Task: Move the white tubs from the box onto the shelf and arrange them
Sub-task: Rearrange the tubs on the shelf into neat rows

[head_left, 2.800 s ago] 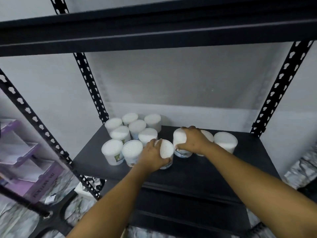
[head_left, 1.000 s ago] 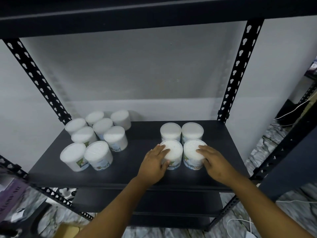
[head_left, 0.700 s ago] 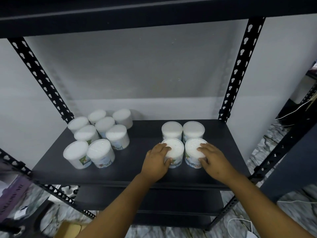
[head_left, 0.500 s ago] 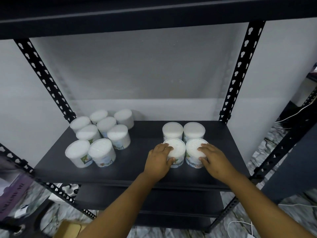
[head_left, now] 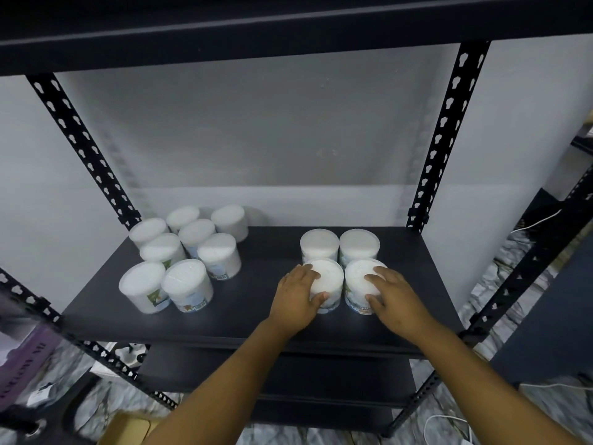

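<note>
On the black shelf (head_left: 256, 309), several white tubs stand in two groups. Four form a tight square on the right. My left hand (head_left: 296, 298) grips the front-left tub (head_left: 329, 274) of that square, thumb on its near side and fingers on its left side. My right hand (head_left: 393, 297) grips the front-right tub (head_left: 359, 274), fingers over the lid and thumb on the front. Two back tubs (head_left: 319, 244) (head_left: 359, 244) touch them from behind. A looser cluster of tubs (head_left: 187, 281) stands on the shelf's left half.
Black perforated uprights (head_left: 446, 123) (head_left: 83, 149) frame the shelf, with an upper shelf board (head_left: 288, 24) overhead and a lower shelf (head_left: 288, 374) beneath. A cardboard box corner (head_left: 128, 428) shows on the marble floor. A purple box (head_left: 22, 361) sits far left; a second rack (head_left: 545, 252) stands right.
Both hands slid two tubs from the middle of the shelf to the right into a square of four. Over the last second the hands closed a little more around the front pair.
</note>
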Demonstrator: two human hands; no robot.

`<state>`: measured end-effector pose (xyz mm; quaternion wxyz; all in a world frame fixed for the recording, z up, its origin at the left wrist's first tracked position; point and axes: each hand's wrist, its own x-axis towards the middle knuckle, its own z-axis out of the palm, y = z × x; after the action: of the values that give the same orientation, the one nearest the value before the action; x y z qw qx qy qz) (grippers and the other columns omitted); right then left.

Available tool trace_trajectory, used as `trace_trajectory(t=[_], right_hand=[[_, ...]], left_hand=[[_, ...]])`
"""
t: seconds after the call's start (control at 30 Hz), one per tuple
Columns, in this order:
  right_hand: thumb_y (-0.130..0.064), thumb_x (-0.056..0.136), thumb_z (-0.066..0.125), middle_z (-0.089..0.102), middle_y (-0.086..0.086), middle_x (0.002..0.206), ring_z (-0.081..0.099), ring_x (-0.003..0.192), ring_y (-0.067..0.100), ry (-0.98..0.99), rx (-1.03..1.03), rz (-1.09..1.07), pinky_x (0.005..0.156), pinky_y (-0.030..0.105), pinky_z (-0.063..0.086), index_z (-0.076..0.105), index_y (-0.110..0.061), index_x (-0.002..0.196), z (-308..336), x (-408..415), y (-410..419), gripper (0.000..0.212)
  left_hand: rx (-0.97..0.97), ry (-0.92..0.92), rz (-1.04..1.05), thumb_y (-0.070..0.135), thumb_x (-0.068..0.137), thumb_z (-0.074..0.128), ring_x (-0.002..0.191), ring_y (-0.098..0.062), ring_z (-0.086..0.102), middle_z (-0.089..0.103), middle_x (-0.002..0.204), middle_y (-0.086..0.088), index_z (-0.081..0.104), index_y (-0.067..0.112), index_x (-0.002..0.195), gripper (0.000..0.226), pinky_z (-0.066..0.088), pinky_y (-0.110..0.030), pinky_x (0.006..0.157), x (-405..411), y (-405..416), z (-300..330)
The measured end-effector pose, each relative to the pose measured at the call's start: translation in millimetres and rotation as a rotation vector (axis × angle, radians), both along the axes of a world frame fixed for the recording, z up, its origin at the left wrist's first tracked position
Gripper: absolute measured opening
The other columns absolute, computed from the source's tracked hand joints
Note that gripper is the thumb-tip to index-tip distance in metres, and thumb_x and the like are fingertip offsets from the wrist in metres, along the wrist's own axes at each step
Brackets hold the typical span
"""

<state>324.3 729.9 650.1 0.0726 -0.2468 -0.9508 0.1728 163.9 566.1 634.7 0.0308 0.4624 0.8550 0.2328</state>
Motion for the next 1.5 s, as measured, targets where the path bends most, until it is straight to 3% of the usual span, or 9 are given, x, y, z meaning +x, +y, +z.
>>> trace_trajectory(t=[0.1, 0.3, 0.4, 0.5, 0.67, 0.8, 1.1, 1.37, 1.5], right_hand=[[-0.030, 0.094, 0.055, 0.025, 0.005, 0.155, 0.020, 0.144, 0.022, 0.026, -0.042, 0.023, 0.117, 0.029, 0.016, 0.043, -0.015, 0.142, -0.4, 0.5, -0.8, 0.052], [-0.027, 0.095, 0.053, 0.031, 0.007, 0.153, 0.024, 0.143, 0.023, 0.036, -0.030, 0.032, 0.117, 0.028, 0.016, 0.043, -0.013, 0.141, -2.0, -2.1, -1.6, 0.049], [-0.027, 0.094, 0.054, 0.035, 0.008, 0.151, 0.029, 0.141, 0.025, 0.033, -0.003, 0.037, 0.117, 0.032, 0.019, 0.045, -0.012, 0.140, -0.9, -3.0, -1.5, 0.049], [-0.030, 0.093, 0.055, 0.036, 0.007, 0.150, 0.030, 0.140, 0.024, 0.025, 0.009, 0.034, 0.117, 0.032, 0.020, 0.046, -0.014, 0.139, 1.0, -3.9, -0.6, 0.050], [-0.032, 0.094, 0.054, 0.031, 0.004, 0.153, 0.024, 0.143, 0.021, 0.017, -0.017, 0.052, 0.117, 0.029, 0.016, 0.043, -0.015, 0.141, 4.1, -6.6, 0.7, 0.051], [-0.033, 0.095, 0.051, 0.031, 0.002, 0.154, 0.025, 0.142, 0.019, -0.003, -0.018, 0.054, 0.116, 0.026, 0.016, 0.041, -0.017, 0.143, 4.8, -7.2, 0.1, 0.051], [-0.033, 0.096, 0.050, 0.030, 0.001, 0.154, 0.024, 0.142, 0.018, -0.027, -0.010, 0.051, 0.116, 0.027, 0.017, 0.040, -0.018, 0.143, 7.6, -7.1, -1.2, 0.051], [-0.033, 0.095, 0.051, 0.031, 0.002, 0.154, 0.025, 0.142, 0.020, -0.027, -0.017, 0.037, 0.116, 0.028, 0.018, 0.041, -0.018, 0.143, 5.2, -8.1, -1.5, 0.051], [-0.033, 0.094, 0.052, 0.033, 0.003, 0.153, 0.027, 0.142, 0.021, -0.026, -0.014, 0.031, 0.117, 0.030, 0.019, 0.042, -0.017, 0.142, 4.0, -9.1, -3.2, 0.051]], left_hand=[[-0.004, 0.008, -0.008, 0.038, 0.094, 0.054, 0.147, -0.021, 0.016, 0.033, 0.153, 0.002, 0.051, 0.020, 0.132, 0.042, 0.007, -0.040, 0.119, 0.4, -0.9, 2.8], [-0.026, 0.086, 0.094, 0.051, 0.091, 0.052, 0.136, -0.019, 0.034, 0.042, 0.145, -0.001, 0.049, 0.018, 0.135, 0.055, 0.023, -0.034, 0.113, 12.2, 9.1, 4.2], [-0.053, 0.081, 0.040, 0.043, 0.094, 0.052, 0.139, -0.019, 0.031, 0.043, 0.145, 0.001, 0.050, 0.019, 0.134, 0.046, 0.017, -0.035, 0.116, 8.1, 10.0, 7.7], [-0.082, 0.071, 0.020, 0.036, 0.094, 0.051, 0.143, -0.018, 0.023, 0.037, 0.150, 0.001, 0.048, 0.020, 0.135, 0.045, 0.010, -0.036, 0.119, 6.3, 8.8, 10.1], [-0.153, 0.126, 0.075, 0.051, 0.095, 0.046, 0.143, -0.022, 0.022, 0.029, 0.154, -0.002, 0.036, 0.023, 0.146, 0.059, 0.015, -0.037, 0.117, 11.4, 10.2, 6.0], [-0.238, 0.157, -0.025, 0.039, 0.102, 0.036, 0.148, -0.021, 0.010, 0.019, 0.159, 0.001, 0.027, 0.027, 0.150, 0.051, 0.004, -0.040, 0.119, 4.7, 6.6, 5.5], [-0.146, 0.149, 0.018, 0.046, 0.098, 0.041, 0.142, -0.022, 0.022, 0.030, 0.154, -0.003, 0.037, 0.024, 0.146, 0.052, 0.016, -0.037, 0.117, 9.2, 3.1, 2.3], [-0.062, 0.138, 0.013, 0.040, 0.097, 0.044, 0.148, -0.026, 0.006, 0.015, 0.160, -0.004, 0.034, 0.022, 0.147, 0.054, 0.007, -0.041, 0.119, 10.2, 1.1, -0.6], [-0.035, 0.098, 0.035, 0.039, 0.098, 0.045, 0.145, -0.025, 0.018, 0.027, 0.156, -0.005, 0.039, 0.019, 0.145, 0.051, 0.013, -0.036, 0.118, 12.7, 4.6, -5.8]])
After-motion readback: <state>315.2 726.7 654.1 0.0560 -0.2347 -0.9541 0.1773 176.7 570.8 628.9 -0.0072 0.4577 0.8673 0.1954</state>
